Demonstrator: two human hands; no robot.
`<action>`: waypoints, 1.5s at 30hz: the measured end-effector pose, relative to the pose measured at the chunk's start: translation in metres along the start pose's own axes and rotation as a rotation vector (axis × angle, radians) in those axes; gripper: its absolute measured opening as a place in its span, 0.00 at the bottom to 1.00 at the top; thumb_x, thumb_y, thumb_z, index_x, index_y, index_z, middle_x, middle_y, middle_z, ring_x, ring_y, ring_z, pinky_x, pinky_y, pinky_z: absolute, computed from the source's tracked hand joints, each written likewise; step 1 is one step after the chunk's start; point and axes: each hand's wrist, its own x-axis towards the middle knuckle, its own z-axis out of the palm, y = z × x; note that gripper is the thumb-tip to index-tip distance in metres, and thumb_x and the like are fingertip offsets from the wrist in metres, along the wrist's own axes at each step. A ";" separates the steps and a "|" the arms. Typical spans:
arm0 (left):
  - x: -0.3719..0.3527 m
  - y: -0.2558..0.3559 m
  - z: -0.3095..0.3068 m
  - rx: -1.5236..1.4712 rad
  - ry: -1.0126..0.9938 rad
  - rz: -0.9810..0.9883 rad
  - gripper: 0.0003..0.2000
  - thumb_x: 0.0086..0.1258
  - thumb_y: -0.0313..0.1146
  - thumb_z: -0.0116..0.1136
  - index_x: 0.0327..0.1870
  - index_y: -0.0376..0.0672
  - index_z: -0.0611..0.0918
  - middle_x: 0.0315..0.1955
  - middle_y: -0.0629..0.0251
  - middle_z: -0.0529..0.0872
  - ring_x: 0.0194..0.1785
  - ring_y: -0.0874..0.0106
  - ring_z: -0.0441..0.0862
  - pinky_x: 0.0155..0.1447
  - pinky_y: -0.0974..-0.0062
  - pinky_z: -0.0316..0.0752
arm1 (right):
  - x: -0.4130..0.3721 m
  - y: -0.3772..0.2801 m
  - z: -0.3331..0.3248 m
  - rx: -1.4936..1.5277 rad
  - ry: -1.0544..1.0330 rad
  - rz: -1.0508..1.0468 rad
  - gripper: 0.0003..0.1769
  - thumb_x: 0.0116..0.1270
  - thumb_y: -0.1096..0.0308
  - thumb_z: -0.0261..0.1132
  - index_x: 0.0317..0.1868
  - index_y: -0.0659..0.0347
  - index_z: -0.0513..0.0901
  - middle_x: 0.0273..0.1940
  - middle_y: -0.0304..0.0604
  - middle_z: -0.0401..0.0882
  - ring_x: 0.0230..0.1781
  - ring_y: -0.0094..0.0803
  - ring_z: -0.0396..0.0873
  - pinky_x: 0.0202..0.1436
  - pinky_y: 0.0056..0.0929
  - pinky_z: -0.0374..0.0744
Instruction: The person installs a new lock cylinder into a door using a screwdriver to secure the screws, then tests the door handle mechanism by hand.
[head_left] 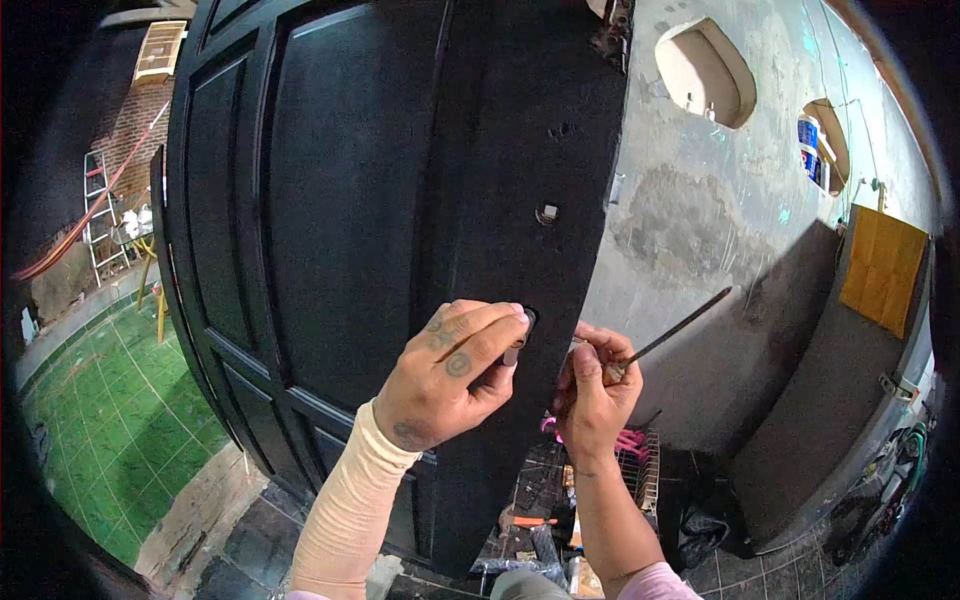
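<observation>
A black panelled door point(350, 180) stands upright across the middle of the view. My left hand point(450, 370), its sleeve pulled down to the wrist, pinches a small metal cylinder point(512, 354) at a dark hole in the door face. At the door's edge, my right hand point(598, 385) is closed around a screwdriver point(680, 328), whose long dark shaft points up and to the right. The right fingertips near the door edge are partly hidden. Above the left hand, a small square metal spindle point(549, 213) sticks out of the door.
A grey wall point(690, 230) with niches is at right, near a dark curved panel point(800, 400) bearing a yellow-brown sheet point(885, 268). Below lie an orange-handled tool point(533, 521) and a wire basket point(645, 470). A ladder point(100, 220) stands far left beyond green floor tiles point(110, 410).
</observation>
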 end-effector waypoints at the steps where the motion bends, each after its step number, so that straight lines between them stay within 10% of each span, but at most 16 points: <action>1: 0.001 0.001 -0.002 -0.009 -0.002 -0.009 0.26 0.56 0.19 0.69 0.59 0.38 0.79 0.54 0.56 0.84 0.53 0.59 0.85 0.56 0.66 0.84 | 0.000 -0.002 0.002 0.009 -0.003 0.012 0.08 0.76 0.72 0.63 0.52 0.64 0.80 0.52 0.45 0.85 0.22 0.16 0.76 0.19 0.16 0.73; 45: 0.005 -0.008 0.005 0.045 0.001 0.035 0.25 0.52 0.18 0.69 0.56 0.38 0.84 0.49 0.60 0.84 0.47 0.65 0.87 0.47 0.72 0.86 | -0.005 -0.005 0.004 -0.020 0.020 -0.067 0.09 0.78 0.70 0.62 0.52 0.65 0.80 0.43 0.42 0.87 0.18 0.15 0.75 0.16 0.15 0.71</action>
